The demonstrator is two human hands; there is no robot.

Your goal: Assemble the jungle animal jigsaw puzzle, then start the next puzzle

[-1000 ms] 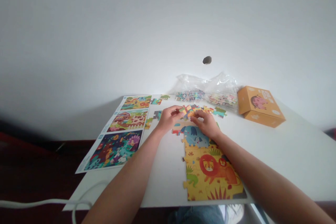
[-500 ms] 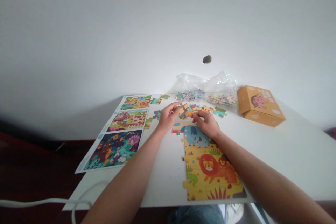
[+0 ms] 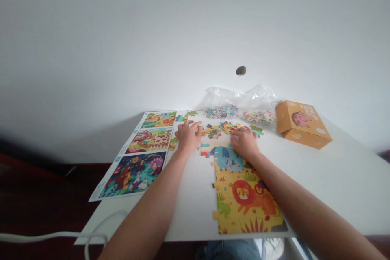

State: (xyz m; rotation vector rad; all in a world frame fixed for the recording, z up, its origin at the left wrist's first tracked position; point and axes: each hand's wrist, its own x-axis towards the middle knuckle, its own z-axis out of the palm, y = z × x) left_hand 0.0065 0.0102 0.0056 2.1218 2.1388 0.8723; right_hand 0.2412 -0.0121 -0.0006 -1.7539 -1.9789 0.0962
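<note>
A partly joined puzzle (image 3: 243,195) with elephants and lions lies on the white table (image 3: 191,211). Beyond its top edge is a heap of loose pieces (image 3: 227,127). My left hand (image 3: 188,136) is over pieces left of the heap, its fingers spread and bent, with a yellow-orange piece (image 3: 199,131) by its fingertips. My right hand (image 3: 245,142) rests palm down at the near right side of the heap, fingers apart and touching pieces. A sheet with three pictures (image 3: 134,158) lies at the left, with a few pieces (image 3: 182,118) beside it.
Two clear bags of pieces (image 3: 222,110) (image 3: 258,114) lie against the wall. An orange box (image 3: 303,124) stands at the back right. A white cable (image 3: 55,235) crosses the near left corner. Legs show below the table edge.
My left hand has moved left, away from the heap, and its fingers have spread. My right hand has shifted slightly right and flattened out. Pieces between the hands now lie more in view.
</note>
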